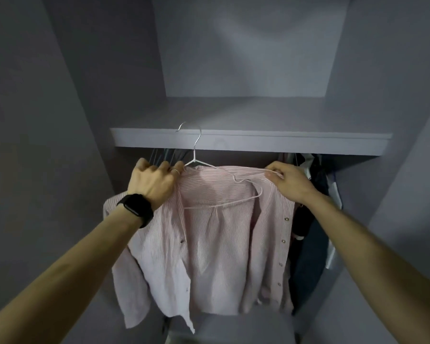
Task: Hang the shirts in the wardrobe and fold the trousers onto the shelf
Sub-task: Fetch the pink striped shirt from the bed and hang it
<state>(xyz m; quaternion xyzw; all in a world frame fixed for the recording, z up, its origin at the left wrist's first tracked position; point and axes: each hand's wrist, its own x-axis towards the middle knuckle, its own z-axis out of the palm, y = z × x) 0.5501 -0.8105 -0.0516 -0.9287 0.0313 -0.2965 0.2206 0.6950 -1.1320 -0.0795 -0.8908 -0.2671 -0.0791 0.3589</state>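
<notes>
**Desk:** What is being shown here?

**Caption:** A striped pink shirt (221, 244) is being held up on a wire hanger (195, 155) at an open wardrobe. One shoulder is being gripped by the left hand (154, 181), with the fingers curled round the cloth and the hanger end. The other shoulder is being pinched by the right hand (287, 181) between thumb and fingertips. The shirt is hanging between and below both hands.

**Desk:** And the hook?

**Caption:** It is being carried just above the left hand, in front of the edge of the shelf (251, 140). The rail is not being shown, as it is hidden under the shelf.

**Desk:** What is being risked?

**Caption:** The hook is probably being aimed blind, so the shelf edge could be struck or the rail missed. The shirt is unbuttoned and could be shed from the thin wire if the hanger is tilted. Dark clothes (308, 244) just beyond the right hand could be snagged.
</notes>
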